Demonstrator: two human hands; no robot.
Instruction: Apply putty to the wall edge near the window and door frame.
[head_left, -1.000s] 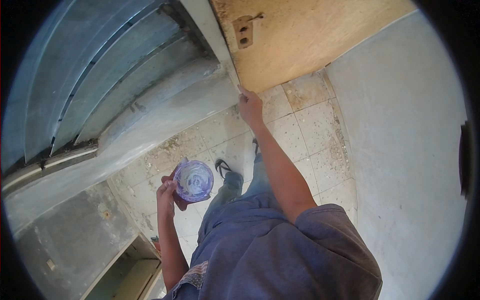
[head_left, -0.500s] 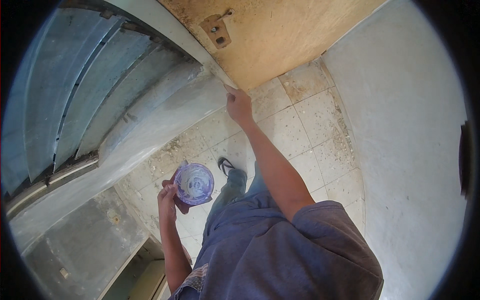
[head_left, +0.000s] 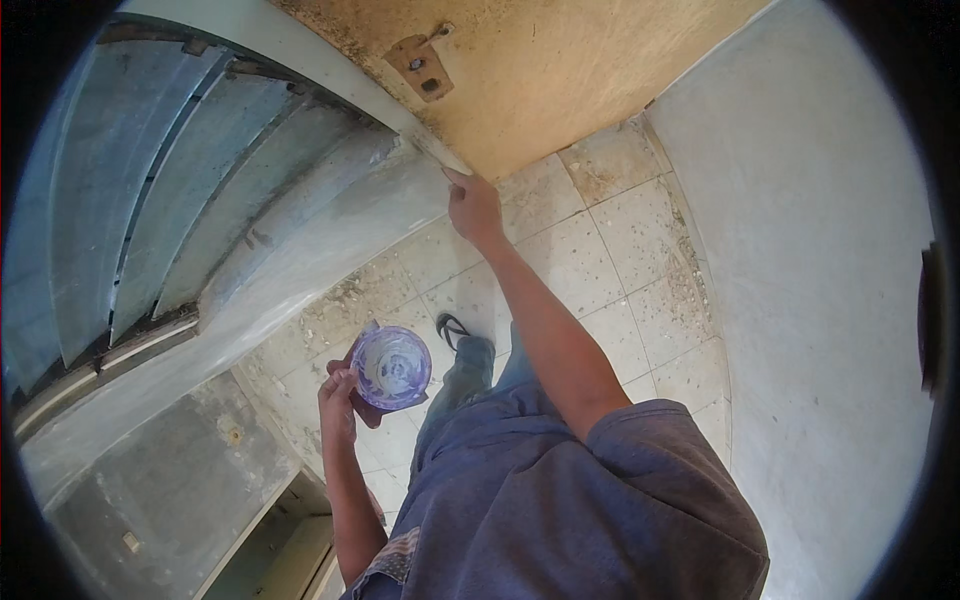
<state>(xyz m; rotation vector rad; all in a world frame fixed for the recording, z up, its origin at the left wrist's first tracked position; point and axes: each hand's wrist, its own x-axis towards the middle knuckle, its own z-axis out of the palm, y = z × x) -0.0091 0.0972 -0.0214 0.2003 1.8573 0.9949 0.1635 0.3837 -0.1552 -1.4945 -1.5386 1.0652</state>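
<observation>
My left hand (head_left: 340, 398) is closed on the near-left side of a round purple tub (head_left: 392, 368), tilted so that its inside shows. White paste or paint is smeared over the tub's bottom and walls. A dark reddish-brown piece (head_left: 370, 412) sticks out from behind the tub by my fingers; its kind is unclear. Stretched out ahead, my right hand (head_left: 474, 210) is at the pale upright edge (head_left: 432, 148) between the wall and the tan door. Its index finger points along that edge while the other fingers curl under, and whatever they may hold is hidden.
A stained tan door (head_left: 570, 80) with a bare lock plate (head_left: 420, 68) stands ahead. Louvred glass panes (head_left: 150, 190) line the left, above a pale wall. Debris litters the tiled floor (head_left: 580, 265). A grey slab (head_left: 170, 480) lies lower left; a white wall (head_left: 820, 270) rises right.
The view has shifted a little. My right hand sits slightly farther left along the edge, and my left hand with the tub has drifted slightly right in the picture.
</observation>
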